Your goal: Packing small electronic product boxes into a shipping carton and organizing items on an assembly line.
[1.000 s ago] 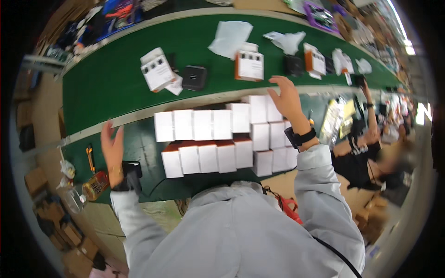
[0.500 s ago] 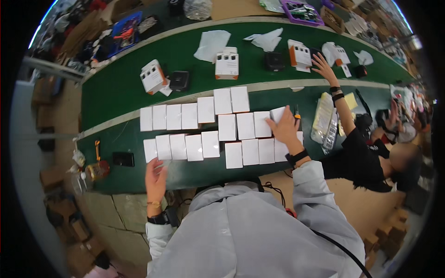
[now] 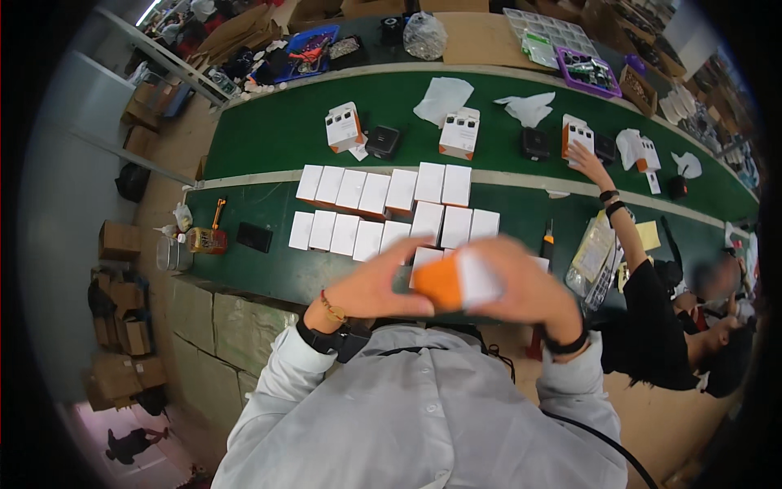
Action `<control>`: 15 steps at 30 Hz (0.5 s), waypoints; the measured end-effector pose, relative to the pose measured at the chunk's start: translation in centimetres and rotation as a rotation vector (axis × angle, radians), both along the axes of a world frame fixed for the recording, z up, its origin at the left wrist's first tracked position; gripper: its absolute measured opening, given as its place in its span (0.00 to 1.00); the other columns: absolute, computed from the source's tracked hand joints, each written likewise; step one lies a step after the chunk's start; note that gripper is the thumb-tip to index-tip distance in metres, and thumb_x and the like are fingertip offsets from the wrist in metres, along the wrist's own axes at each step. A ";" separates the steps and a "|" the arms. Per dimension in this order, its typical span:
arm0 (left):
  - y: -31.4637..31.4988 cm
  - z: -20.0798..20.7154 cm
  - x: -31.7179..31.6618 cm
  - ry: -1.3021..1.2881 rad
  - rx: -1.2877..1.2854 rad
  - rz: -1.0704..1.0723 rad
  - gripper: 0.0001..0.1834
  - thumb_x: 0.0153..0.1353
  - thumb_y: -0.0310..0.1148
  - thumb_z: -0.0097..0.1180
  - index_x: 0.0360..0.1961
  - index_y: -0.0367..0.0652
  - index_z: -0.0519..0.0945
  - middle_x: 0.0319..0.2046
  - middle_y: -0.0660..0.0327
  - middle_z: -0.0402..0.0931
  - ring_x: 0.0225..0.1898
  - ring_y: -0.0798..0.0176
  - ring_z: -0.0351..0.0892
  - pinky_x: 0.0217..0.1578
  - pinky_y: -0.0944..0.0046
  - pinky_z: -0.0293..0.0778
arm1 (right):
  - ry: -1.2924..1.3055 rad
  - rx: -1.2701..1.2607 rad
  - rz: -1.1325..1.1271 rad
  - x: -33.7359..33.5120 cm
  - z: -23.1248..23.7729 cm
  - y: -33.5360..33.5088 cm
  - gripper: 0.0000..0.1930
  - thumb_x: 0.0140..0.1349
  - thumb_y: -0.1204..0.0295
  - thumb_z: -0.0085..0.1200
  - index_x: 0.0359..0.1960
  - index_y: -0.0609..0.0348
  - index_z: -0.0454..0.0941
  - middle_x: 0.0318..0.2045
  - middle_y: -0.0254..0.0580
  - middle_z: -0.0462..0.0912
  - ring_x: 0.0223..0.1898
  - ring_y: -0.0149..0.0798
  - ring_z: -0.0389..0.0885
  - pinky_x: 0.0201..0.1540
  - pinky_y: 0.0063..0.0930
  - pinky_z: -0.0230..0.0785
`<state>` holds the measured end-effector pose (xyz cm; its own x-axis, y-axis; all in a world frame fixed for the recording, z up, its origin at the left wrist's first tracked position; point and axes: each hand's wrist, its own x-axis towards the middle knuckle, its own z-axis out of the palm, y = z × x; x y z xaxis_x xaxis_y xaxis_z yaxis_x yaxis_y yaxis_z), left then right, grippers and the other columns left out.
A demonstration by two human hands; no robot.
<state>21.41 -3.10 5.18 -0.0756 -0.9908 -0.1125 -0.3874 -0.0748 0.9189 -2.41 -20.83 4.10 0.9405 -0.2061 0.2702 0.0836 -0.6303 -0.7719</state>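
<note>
In front of my chest, over the near table edge, a small white and orange box [image 3: 441, 283] is raised, blurred by motion. My right hand [image 3: 525, 281] wraps round its white side from the right. At the box's orange end, my left hand [image 3: 371, 281] has its thumb and fingers apart, curved toward the box; whether it touches is hard to tell. Beyond my hands, white-topped boxes with orange sides [image 3: 374, 192] stand close together in rows on the green table [image 3: 269, 281]. My hands hide part of the nearer rows.
A dark phone-like slab [image 3: 255, 236] and an orange-labelled jar [image 3: 207, 240] lie to the left. An orange-handled cutter [image 3: 547, 242] lies at right. On the far green strip stand printed boxes [image 3: 459, 133] and black cases [image 3: 383, 142]. A co-worker's hand [image 3: 588, 161] touches one printed box.
My right hand has lifted a box off the right rows and brought it in front of me. My left hand has moved right toward it. The whole view has shifted.
</note>
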 end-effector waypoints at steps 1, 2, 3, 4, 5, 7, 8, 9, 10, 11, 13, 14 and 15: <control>0.6 -0.9 -0.3 0.150 0.143 -0.118 0.56 0.51 0.53 0.77 0.74 0.38 0.61 0.70 0.50 0.67 0.71 0.54 0.66 0.70 0.56 0.62 | 0.003 0.088 0.198 0.9 1.2 1.8 0.37 0.49 0.67 0.72 0.64 0.57 0.73 0.57 0.51 0.79 0.57 0.56 0.77 0.63 0.47 0.67; 0.9 -1.7 -1.3 0.476 0.170 -0.291 0.56 0.50 0.52 0.79 0.74 0.39 0.62 0.68 0.52 0.68 0.69 0.59 0.67 0.68 0.57 0.64 | 0.008 0.078 0.281 1.4 2.0 3.4 0.37 0.48 0.68 0.73 0.63 0.58 0.74 0.57 0.50 0.79 0.57 0.55 0.77 0.63 0.44 0.67; 2.1 -2.4 -1.9 0.647 0.426 -0.413 0.56 0.49 0.50 0.80 0.74 0.38 0.62 0.66 0.55 0.70 0.66 0.62 0.68 0.66 0.59 0.65 | 0.004 0.064 0.374 1.6 2.5 4.7 0.37 0.46 0.70 0.74 0.61 0.59 0.75 0.58 0.49 0.79 0.57 0.54 0.77 0.62 0.42 0.67; 2.7 -2.6 -2.8 0.683 0.419 -0.368 0.55 0.48 0.47 0.80 0.72 0.37 0.63 0.65 0.56 0.70 0.65 0.63 0.68 0.65 0.60 0.65 | -0.011 0.047 0.282 1.2 2.8 5.3 0.35 0.45 0.71 0.74 0.60 0.58 0.77 0.56 0.48 0.79 0.56 0.53 0.77 0.60 0.43 0.68; 3.8 -3.7 -3.9 0.736 0.329 -0.259 0.54 0.49 0.48 0.79 0.72 0.38 0.63 0.65 0.57 0.69 0.66 0.63 0.68 0.65 0.60 0.65 | -0.038 0.027 0.203 0.6 2.6 5.8 0.34 0.44 0.73 0.73 0.58 0.57 0.78 0.54 0.46 0.80 0.55 0.53 0.77 0.58 0.44 0.69; 4.7 -4.3 -4.2 0.747 0.191 -0.106 0.53 0.50 0.49 0.78 0.72 0.38 0.63 0.65 0.57 0.68 0.66 0.63 0.67 0.65 0.60 0.64 | 0.053 -0.044 0.036 -1.8 1.0 6.8 0.33 0.41 0.75 0.74 0.55 0.57 0.79 0.54 0.47 0.79 0.56 0.52 0.76 0.55 0.42 0.71; 5.4 -4.0 -4.5 0.838 0.248 -0.099 0.53 0.52 0.51 0.77 0.72 0.39 0.63 0.65 0.58 0.68 0.66 0.64 0.67 0.65 0.60 0.64 | 0.054 -0.023 0.048 -2.5 0.5 7.5 0.33 0.40 0.74 0.74 0.53 0.58 0.79 0.52 0.48 0.78 0.55 0.53 0.76 0.54 0.43 0.72; 6.4 -3.7 -5.1 0.939 0.301 -0.090 0.52 0.53 0.53 0.75 0.72 0.39 0.63 0.65 0.58 0.68 0.66 0.65 0.66 0.65 0.61 0.64 | 0.062 0.001 0.063 -2.7 0.4 7.8 0.32 0.39 0.74 0.75 0.52 0.59 0.78 0.50 0.49 0.78 0.53 0.54 0.76 0.53 0.43 0.72; 7.3 -3.9 -5.6 0.931 0.268 -0.044 0.52 0.53 0.53 0.75 0.72 0.39 0.63 0.65 0.58 0.68 0.66 0.65 0.66 0.65 0.61 0.64 | 0.048 -0.011 0.115 -2.1 1.0 8.1 0.32 0.39 0.74 0.75 0.52 0.59 0.78 0.50 0.49 0.78 0.53 0.54 0.76 0.53 0.43 0.72; 7.8 -4.6 -5.9 0.893 0.276 -0.065 0.53 0.54 0.56 0.73 0.73 0.40 0.62 0.64 0.59 0.68 0.65 0.65 0.66 0.65 0.61 0.64 | 0.060 -0.033 0.122 -1.6 1.6 8.7 0.32 0.39 0.74 0.75 0.51 0.58 0.78 0.49 0.48 0.79 0.51 0.54 0.78 0.52 0.42 0.74; 8.5 -5.8 -6.3 0.853 0.266 -0.072 0.53 0.55 0.58 0.72 0.73 0.40 0.62 0.63 0.59 0.68 0.65 0.65 0.66 0.65 0.61 0.63 | 0.067 -0.068 0.148 -0.9 2.1 9.3 0.31 0.39 0.74 0.75 0.50 0.57 0.78 0.47 0.47 0.81 0.49 0.54 0.80 0.51 0.42 0.76; 8.9 -6.3 -6.5 0.857 0.260 -0.072 0.53 0.55 0.59 0.72 0.72 0.39 0.62 0.62 0.59 0.68 0.65 0.66 0.66 0.64 0.62 0.63 | 0.080 -0.066 0.177 -0.8 2.1 9.4 0.32 0.39 0.74 0.75 0.51 0.57 0.78 0.48 0.47 0.80 0.50 0.54 0.79 0.51 0.42 0.75; 9.1 -6.8 -6.6 0.861 0.255 -0.076 0.54 0.55 0.60 0.72 0.72 0.38 0.62 0.61 0.59 0.69 0.64 0.66 0.66 0.64 0.62 0.63 | 0.093 -0.063 0.203 -0.7 2.2 9.4 0.33 0.39 0.74 0.76 0.51 0.57 0.77 0.48 0.48 0.79 0.50 0.54 0.79 0.51 0.43 0.75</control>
